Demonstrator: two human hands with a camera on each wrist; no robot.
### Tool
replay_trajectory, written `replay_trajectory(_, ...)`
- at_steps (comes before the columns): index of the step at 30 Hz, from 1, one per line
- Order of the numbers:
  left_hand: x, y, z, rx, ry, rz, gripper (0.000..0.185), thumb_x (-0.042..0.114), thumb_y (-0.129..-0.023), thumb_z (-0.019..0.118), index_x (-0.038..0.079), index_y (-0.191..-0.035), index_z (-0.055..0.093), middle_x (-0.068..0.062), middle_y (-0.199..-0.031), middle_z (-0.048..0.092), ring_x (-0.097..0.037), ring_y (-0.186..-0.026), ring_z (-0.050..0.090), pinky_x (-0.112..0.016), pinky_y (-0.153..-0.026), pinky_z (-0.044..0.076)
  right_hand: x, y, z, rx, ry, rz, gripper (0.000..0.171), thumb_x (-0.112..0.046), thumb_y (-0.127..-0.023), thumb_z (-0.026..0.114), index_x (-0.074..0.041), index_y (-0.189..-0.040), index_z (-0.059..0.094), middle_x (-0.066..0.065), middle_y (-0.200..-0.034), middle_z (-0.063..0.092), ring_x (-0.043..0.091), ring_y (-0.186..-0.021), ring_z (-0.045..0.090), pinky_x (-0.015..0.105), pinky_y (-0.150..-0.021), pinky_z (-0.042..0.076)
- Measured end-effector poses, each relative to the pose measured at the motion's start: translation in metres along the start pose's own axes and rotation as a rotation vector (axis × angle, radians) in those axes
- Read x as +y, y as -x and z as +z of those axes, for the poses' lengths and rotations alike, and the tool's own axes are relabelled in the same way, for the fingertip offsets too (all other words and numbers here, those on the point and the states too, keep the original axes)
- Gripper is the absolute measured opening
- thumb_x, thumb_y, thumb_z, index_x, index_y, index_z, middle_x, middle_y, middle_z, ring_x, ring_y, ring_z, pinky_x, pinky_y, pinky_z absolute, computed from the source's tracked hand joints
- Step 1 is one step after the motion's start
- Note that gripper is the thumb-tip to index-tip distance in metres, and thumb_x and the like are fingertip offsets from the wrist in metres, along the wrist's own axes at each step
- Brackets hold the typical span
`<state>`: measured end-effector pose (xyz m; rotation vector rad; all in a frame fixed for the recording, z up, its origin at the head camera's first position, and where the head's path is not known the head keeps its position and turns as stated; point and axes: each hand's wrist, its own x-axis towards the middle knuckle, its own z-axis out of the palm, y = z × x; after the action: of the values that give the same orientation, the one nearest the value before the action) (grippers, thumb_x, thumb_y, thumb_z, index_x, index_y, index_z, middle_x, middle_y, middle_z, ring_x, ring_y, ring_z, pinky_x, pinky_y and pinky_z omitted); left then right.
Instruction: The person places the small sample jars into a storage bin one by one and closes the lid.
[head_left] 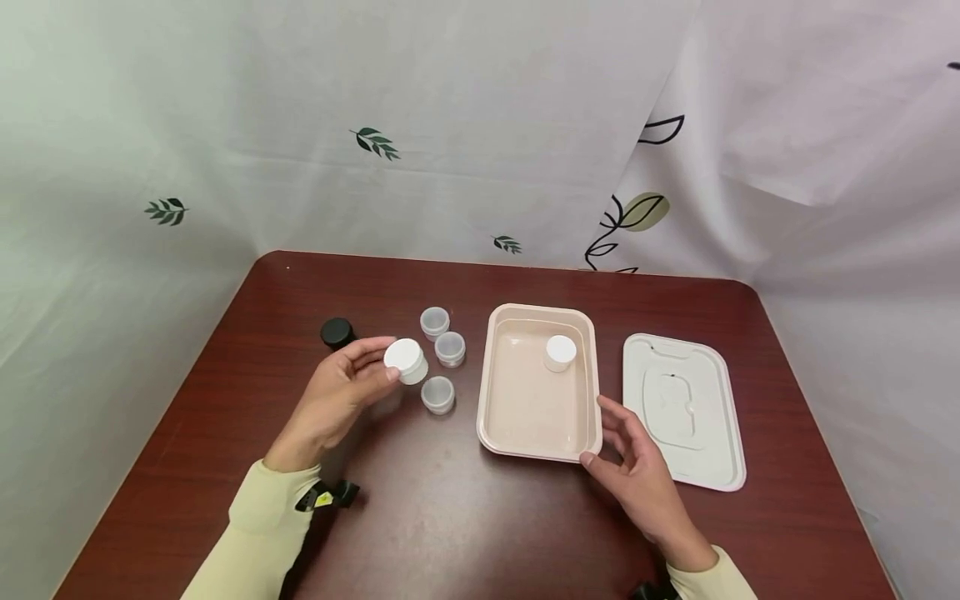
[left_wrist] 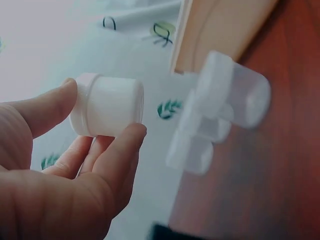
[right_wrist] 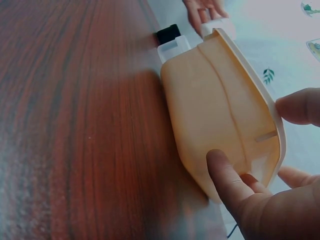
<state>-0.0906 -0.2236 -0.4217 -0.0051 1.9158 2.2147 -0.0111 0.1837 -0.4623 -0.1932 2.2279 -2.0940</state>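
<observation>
left hand (head_left: 339, 398) holding white jar (head_left: 406, 358), right hand (head_left: 637, 477) at tray (head_left: 525, 404)

the left hand pinches the white jar between thumb and fingers, with the thumb at the cap end. the jar is positioned above the bench (head_left: 435, 521), left of the tray. the right hand grips the tray at its near right corner: thumb against the near wall, forefinger at the right-hand rim.

a second white jar (head_left: 560, 353) stands inside the tray, in the far right part. three translucent jars (head_left: 438, 395) stand between the left hand and the tray; two are close together, the third is nearer the person. a black-topped container (head_left: 338, 332) is located just beyond the left hand, partly hidden. a white lid (head_left: 678, 412) lies flat to the right of the tray. leaf-patterned cloth (head_left: 450, 92) hangs behind the bench.
</observation>
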Motion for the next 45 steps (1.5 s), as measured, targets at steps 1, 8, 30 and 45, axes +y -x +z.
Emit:
replay_trajectory(1, 0.003, -0.003, 0.004, -0.01, 0.003, 0.001, 0.049, -0.004, -0.097, 0.071, 0.002, -0.143, 0.055, 0.001, -0.122, 0.069, -0.008, -0.107, 0.072, -0.026, -0.091, 0.062, 0.0, 0.0, 0.0, -0.001, 0.001, 0.0, 0.076, 0.011, -0.092, 0.072, -0.001, -0.159, 0.037, 0.03, -0.145, 0.049, 0.019, -0.125, 0.063, 0.026, -0.088, 0.062)
replay_trajectory(8, 0.02, -0.026, 0.034, -0.072, -0.064, 0.005, 0.052, -0.003, -0.094, 0.074, 0.0, -0.143, 0.056, 0.0, -0.124, 0.07, -0.01, -0.106, 0.073, -0.026, -0.089, 0.062, -0.002, 0.0, 0.0, -0.007, 0.018, 0.005, 0.075, 0.009, -0.093, 0.072, -0.002, -0.159, 0.038, 0.03, -0.145, 0.048, 0.02, -0.125, 0.064, 0.027, -0.087, 0.063)
replay_trajectory(30, 0.014, -0.081, 0.131, -0.205, -0.432, 0.097, 0.046, 0.003, -0.098, 0.072, 0.006, -0.142, 0.061, -0.016, -0.135, 0.067, -0.029, -0.123, 0.071, -0.032, -0.093, 0.061, -0.002, 0.0, 0.0, -0.002, 0.037, 0.02, 0.075, 0.007, -0.094, 0.073, -0.005, -0.159, 0.039, 0.029, -0.146, 0.048, 0.019, -0.125, 0.064, 0.027, -0.087, 0.063)
replay_trajectory(45, 0.003, -0.097, 0.173, -0.204, -0.952, 0.245, 0.041, 0.004, -0.1, 0.066, -0.004, -0.14, 0.061, -0.021, -0.144, 0.061, -0.032, -0.141, 0.053, -0.045, -0.121, 0.041, -0.001, 0.001, -0.001, -0.009, 0.036, -0.005, 0.075, 0.007, -0.094, 0.072, -0.005, -0.159, 0.038, 0.03, -0.147, 0.048, 0.019, -0.125, 0.064, 0.028, -0.087, 0.063)
